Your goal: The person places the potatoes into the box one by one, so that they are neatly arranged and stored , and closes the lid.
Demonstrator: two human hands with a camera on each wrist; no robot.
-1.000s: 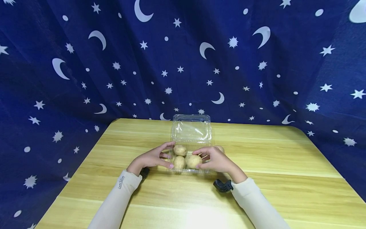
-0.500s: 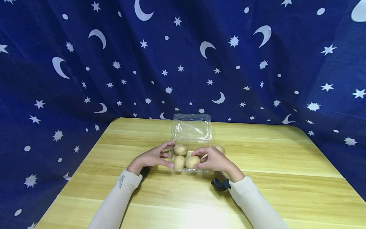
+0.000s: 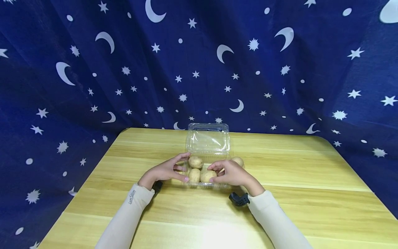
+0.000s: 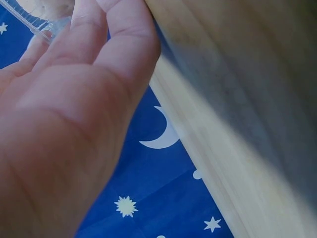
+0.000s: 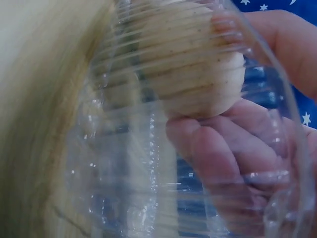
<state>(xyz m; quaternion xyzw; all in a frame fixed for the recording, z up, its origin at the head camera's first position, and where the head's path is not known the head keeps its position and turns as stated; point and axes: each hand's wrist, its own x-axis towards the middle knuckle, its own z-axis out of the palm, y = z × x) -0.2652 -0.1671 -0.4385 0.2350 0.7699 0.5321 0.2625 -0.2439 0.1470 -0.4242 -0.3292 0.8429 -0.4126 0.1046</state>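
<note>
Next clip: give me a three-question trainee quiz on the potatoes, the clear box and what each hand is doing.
1. True or false: the lid of the clear box stands open.
2. What does the right hand hold? A) a knife B) a potato C) a cup
3. Fill in: one potato lies outside the box, directly on the ____.

Key:
1. True; the lid is raised behind the potatoes.
2. B; the fingers curl round a potato in the box. The left hand grips the box's left edge.
3. table.
</note>
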